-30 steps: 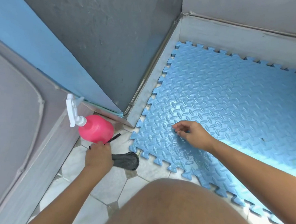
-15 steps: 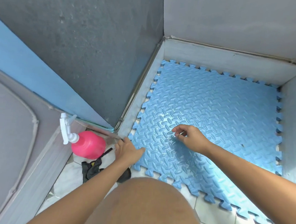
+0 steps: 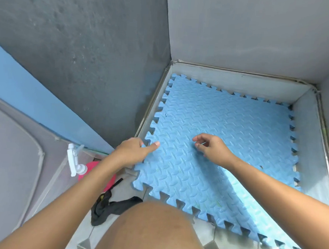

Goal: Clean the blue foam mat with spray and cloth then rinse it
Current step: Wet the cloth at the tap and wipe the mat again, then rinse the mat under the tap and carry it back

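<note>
The blue foam mat (image 3: 237, 133) lies flat on the floor in a walled corner, its surface wet and shiny near me. My left hand (image 3: 134, 151) grips the mat's left edge, thumb on top and fingers curled around the toothed border. My right hand (image 3: 212, 149) rests on the mat's middle with fingers loosely apart and nothing held. The pink spray bottle (image 3: 92, 167) with a white trigger head stands on the tiles to the left, partly hidden by my left forearm. A black cloth (image 3: 107, 206) lies crumpled on the tiles beside it.
Grey walls close in the mat on the left, far and right sides, with a pale skirting (image 3: 240, 81) along their base. My knee (image 3: 152, 230) fills the lower middle. A grey panel (image 3: 11, 162) leans at the left. Tiled floor shows in front of the mat.
My left hand left the cloth by the bottle, moved right and took hold of the mat's left edge. The cloth now lies on the tiles. My right hand stayed on the mat.
</note>
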Demonstrator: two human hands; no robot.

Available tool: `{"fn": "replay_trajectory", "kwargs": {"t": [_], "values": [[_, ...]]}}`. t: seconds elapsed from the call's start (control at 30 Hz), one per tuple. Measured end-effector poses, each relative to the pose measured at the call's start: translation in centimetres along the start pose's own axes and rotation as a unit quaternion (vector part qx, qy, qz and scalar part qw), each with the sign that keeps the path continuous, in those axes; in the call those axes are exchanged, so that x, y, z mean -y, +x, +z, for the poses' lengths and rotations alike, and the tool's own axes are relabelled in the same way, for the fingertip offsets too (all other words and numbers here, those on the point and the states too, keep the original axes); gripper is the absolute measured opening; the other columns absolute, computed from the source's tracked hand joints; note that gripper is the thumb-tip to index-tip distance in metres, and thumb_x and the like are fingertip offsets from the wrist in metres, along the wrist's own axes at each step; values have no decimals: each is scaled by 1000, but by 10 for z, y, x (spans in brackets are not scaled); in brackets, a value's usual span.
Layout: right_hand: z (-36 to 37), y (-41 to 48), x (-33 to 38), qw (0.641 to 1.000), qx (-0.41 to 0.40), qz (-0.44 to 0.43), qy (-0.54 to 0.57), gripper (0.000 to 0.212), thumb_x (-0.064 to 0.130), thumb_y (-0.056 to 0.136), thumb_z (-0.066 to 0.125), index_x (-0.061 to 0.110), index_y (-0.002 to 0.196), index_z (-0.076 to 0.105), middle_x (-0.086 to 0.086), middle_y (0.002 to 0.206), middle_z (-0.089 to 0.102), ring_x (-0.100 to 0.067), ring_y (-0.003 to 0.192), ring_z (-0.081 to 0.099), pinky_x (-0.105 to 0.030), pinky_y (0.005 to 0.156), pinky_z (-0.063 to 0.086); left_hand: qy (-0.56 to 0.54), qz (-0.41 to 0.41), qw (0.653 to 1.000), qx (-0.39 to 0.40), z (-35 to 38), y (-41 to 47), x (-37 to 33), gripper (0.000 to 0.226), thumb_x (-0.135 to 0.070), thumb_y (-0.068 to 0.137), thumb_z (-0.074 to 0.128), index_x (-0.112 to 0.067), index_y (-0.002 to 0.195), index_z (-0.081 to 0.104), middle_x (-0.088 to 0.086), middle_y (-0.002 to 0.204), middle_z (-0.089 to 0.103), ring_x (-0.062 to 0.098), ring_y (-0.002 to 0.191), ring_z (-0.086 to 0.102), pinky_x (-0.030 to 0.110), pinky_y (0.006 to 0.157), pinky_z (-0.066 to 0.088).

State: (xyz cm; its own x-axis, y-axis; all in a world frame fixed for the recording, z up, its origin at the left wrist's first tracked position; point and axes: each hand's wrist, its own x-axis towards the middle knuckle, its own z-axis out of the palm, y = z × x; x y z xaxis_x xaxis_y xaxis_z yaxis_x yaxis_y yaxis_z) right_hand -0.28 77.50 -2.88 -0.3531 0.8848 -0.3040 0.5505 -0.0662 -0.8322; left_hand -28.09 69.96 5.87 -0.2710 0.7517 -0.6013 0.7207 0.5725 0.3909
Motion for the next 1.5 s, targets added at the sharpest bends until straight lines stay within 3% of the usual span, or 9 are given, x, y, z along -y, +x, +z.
{"fn": "replay_trajectory", "kwargs": {"t": [0.1,0.2,0.47,0.63,0.9,1.0,1.13,1.3,1.5], "values": [[-14,5,23,998,-51,-13,19,16,10,94,63,23,98,71,6,77,59,-11,65,52,-27,65,46,-186,-18,981,48,-30,-3,-21,78,-93,70,53,-27,105,73,1,80,53,25,65,35,33,72,34],[-34,10,42,997,-58,-13,52,10,13,95,62,20,99,68,-2,74,60,-23,64,59,-34,55,49,-168,8,985,43,-30,-14,-41,54,-87,76,55,-42,104,62,-1,67,51,23,67,44,34,77,37],[-81,37,125,995,-52,-80,42,14,27,99,59,17,102,68,-11,86,66,-18,70,62,-38,57,54,-128,121,978,-114,-71,-45,-69,60,-51,87,74,-14,61,35,-2,46,29,20,46,30,30,53,25],[-136,75,235,970,-134,-178,100,21,28,102,53,17,98,70,0,87,65,-12,71,57,-30,57,49,-67,142,971,-180,-129,-83,-80,59,-53,88,73,4,73,65,-6,44,27,15,40,25,29,50,22],[-170,103,399,916,-153,-359,96,33,36,104,50,19,123,70,17,112,69,15,96,58,-12,86,45,15,204,939,-276,-169,-128,-75,61,-49,91,69,8,72,63,3,52,39,13,48,34,28,51,28],[-159,109,417,925,-108,-364,-12,41,46,101,49,17,118,73,3,121,73,-6,116,63,-23,104,46,39,214,934,-284,-173,-133,-76,46,-45,93,69,-13,60,66,-6,49,52,3,54,51,14,51,34],[-147,114,417,919,-151,-343,-121,54,51,100,42,5,88,67,-5,73,56,-17,71,50,-33,71,43,47,217,936,-274,-173,-136,-76,38,-45,94,68,-21,65,70,-6,53,61,0,56,55,13,53,37],[-139,108,426,899,-204,-362,-136,52,44,100,41,19,59,24,-2,59,31,-20,59,28,-36,58,24,11,215,939,-267,-174,-139,-76,31,-45,93,69,-19,77,71,2,61,70,11,57,65,30,57,49],[-144,106,419,880,-276,-366,-125,66,61,94,49,16,52,23,1,51,19,-18,51,19,-32,50,22,3,214,942,-257,-175,-143,-78,24,-46,94,68,-23,86,74,4,75,78,24,71,73,47,74,58]]}}
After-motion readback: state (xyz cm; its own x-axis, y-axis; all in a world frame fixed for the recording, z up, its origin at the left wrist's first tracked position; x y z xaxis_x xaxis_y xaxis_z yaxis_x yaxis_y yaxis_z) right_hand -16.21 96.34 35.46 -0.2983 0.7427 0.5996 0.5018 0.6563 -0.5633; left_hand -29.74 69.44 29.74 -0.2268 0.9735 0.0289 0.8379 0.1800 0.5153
